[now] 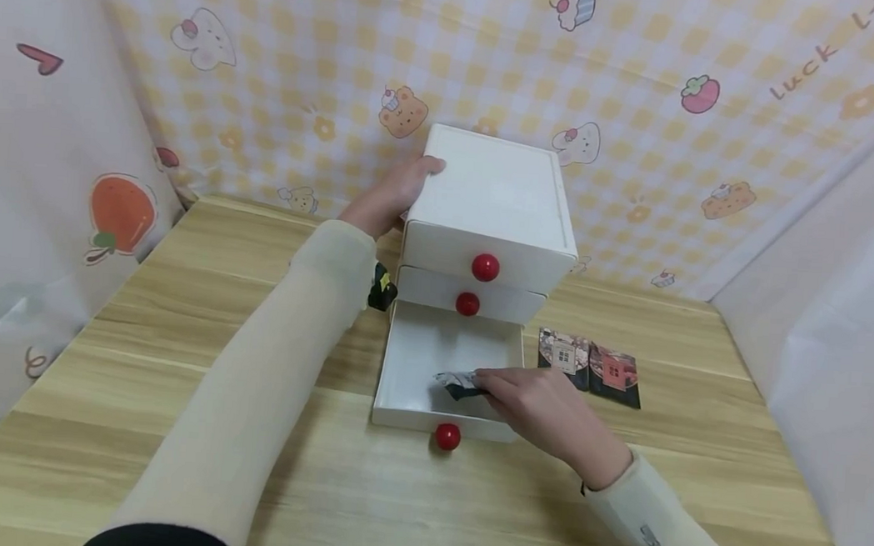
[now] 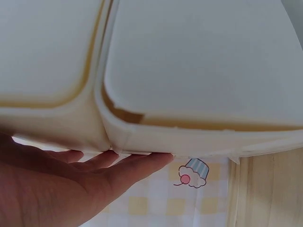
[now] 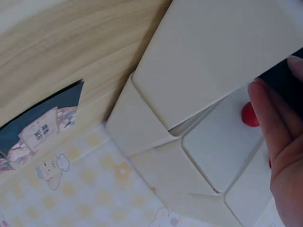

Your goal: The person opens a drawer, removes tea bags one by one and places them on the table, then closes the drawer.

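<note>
A small white cabinet (image 1: 498, 189) with red knobs stands on the table, its bottom drawer (image 1: 412, 363) pulled out and the two drawers above it closed. My left hand (image 1: 397, 191) rests against the cabinet's left side near the back. In the left wrist view, that hand's fingers (image 2: 137, 170) lie fairly straight along the white wall. Over the open drawer, my right hand (image 1: 549, 409) pinches a small dark packet (image 1: 460, 385). In the right wrist view, thumb and fingers hold the packet (image 3: 284, 80), which is partly out of frame.
Two printed dark packets, one (image 1: 563, 356) beside the other (image 1: 615, 376), lie on the table right of the cabinet. A black item with a yellow mark (image 1: 382, 288) shows beside the left sleeve. Behind the cabinet hangs a yellow checked cloth (image 1: 496, 51).
</note>
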`<state>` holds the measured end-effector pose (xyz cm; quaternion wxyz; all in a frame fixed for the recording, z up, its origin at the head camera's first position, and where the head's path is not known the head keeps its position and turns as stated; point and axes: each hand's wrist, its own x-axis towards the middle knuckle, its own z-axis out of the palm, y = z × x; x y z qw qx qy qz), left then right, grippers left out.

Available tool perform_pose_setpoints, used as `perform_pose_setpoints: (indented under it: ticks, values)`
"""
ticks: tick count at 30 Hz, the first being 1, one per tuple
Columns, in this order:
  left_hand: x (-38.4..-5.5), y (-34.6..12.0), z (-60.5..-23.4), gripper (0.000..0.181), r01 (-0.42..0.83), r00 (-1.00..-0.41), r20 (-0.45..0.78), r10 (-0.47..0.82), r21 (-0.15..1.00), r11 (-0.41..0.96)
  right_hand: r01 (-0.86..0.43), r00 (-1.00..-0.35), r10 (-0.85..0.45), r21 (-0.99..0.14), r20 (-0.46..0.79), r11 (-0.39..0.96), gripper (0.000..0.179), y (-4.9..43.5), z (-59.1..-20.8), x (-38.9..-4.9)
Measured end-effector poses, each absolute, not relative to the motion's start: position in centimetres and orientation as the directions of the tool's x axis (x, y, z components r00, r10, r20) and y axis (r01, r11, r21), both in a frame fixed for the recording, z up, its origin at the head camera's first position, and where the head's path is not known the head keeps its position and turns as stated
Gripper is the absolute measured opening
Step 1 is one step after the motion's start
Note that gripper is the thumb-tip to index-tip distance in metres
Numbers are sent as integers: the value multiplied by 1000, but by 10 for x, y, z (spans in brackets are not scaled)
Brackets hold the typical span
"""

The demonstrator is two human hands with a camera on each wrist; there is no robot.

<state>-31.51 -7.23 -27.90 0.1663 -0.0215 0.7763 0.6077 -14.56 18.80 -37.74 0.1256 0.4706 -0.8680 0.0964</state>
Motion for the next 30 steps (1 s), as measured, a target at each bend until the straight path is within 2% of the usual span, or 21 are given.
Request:
perform_pose_setpoints:
  ticks: [4, 7, 11, 15, 16, 19, 26, 30]
  values:
    - [-315, -73, -278, 60, -238, -943, -287, 170, 936, 258, -850, -483, -777, -4, 403, 526, 29, 197, -377, -140]
    - [-315, -73, -278, 60, -236, -944, -282, 172, 940, 248, -842, -486, -749, -13, 451, 539, 29, 208, -376, -136]
    - [-314, -74, -277, 60, -234, -943, -282, 179, 940, 249, -833, -497, -707, -50, 504, 550, 17, 224, -373, -131]
    - [-313, -73, -277, 60, -231, -941, -283, 186, 937, 261, -836, -461, -684, -18, 566, 549, 41, 236, -371, -124]
    - [-313, -73, -277, 60, -230, -940, -284, 187, 936, 265, -832, -455, -678, -5, 578, 554, 42, 239, -370, -122]
    - [-313, -74, -277, 61, -228, -942, -281, 185, 937, 265, -814, -465, -655, 3, 596, 580, 43, 250, -368, -117]
    - [-313, -75, -277, 61, -229, -942, -282, 182, 937, 265, -744, -543, -615, 13, 572, 668, 46, 282, -368, -112]
    - [-312, -74, -276, 61, -232, -941, -288, 180, 933, 276, -717, -555, -595, 28, 581, 696, 47, 299, -370, -112]
